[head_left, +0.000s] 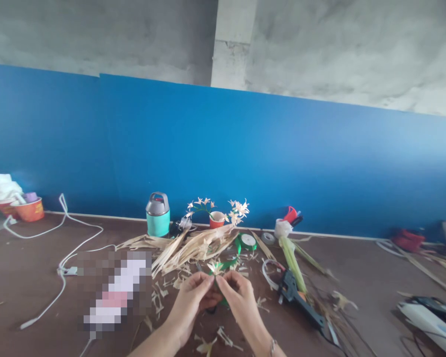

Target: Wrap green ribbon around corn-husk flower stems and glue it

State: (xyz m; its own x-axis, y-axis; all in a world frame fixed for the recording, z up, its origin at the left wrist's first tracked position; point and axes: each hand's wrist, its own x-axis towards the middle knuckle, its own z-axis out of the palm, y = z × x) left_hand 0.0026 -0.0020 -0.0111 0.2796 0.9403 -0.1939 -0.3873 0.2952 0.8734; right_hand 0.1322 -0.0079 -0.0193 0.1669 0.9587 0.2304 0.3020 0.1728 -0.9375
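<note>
While both hands (192,292) (238,293) pinch its base, the flower (215,268) stands roughly upright, petals up.

Place: craft workshop, clearly!
Backdrop: raw concrete wall (338,49) over blue panel (193,139)
Table (371,270), toward far edge: heaped dry strips (202,243), ribbon spool (248,241) beside
Toward near edge: strewn scraps (206,345), glue gun (299,298) further right
Centre: pale flower (215,268), handwork on show!

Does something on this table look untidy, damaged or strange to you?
Mostly untidy: pale scraps lie scattered around the left hand and right hand, not gathered. The glue gun lies among stalks rather than set apart. I see no clear spill; a pixelated patch hides something.
</note>
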